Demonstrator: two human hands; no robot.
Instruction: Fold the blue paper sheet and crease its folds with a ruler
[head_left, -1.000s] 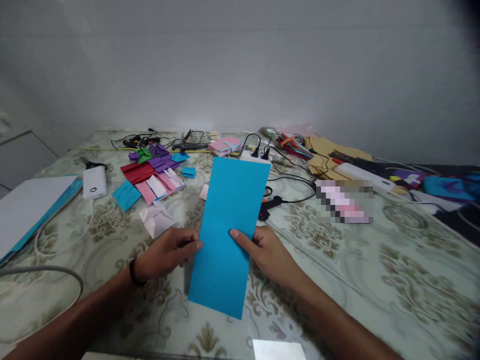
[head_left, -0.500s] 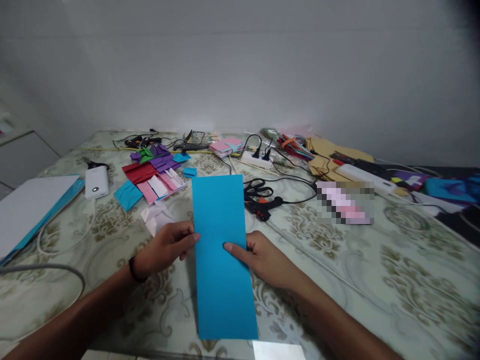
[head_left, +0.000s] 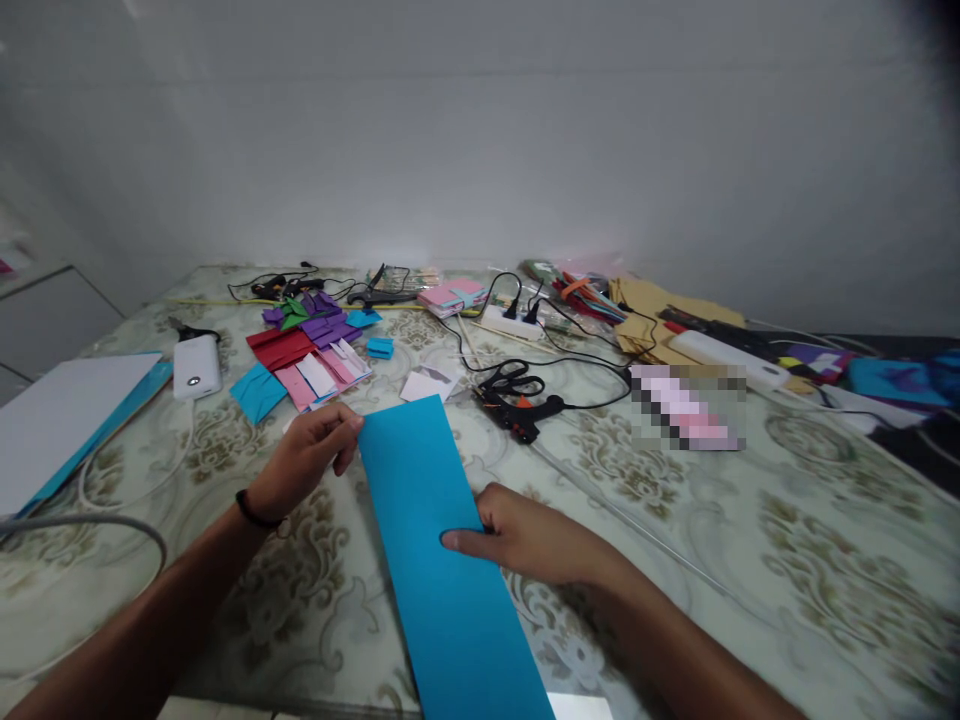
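A long strip of blue paper (head_left: 427,490) is held up in front of me, its top tilted to the left. My left hand (head_left: 311,455) is closed, pinching the strip's upper left corner between thumb and fingers. On the right edge, about midway down, my right hand (head_left: 517,530) grips the strip, thumb on the front and fingers hidden behind. Past the strip lie a pale piece of paper (head_left: 427,383), black-handled scissors (head_left: 514,378) and a black glue gun (head_left: 521,415). Folded red paper (head_left: 281,348) and a blue folded piece (head_left: 257,392) lie beyond my left hand.
A white power bank (head_left: 196,367) with a cable and a stack of white and blue sheets (head_left: 75,410) lie on the left. A power strip (head_left: 512,321) with black plugs stands at the back. Brown envelopes (head_left: 645,320) lie at the right rear.
The blue strip has tilted to the left and come lower. My left hand has moved up to its top corner, and my right hand has shifted slightly down with it.
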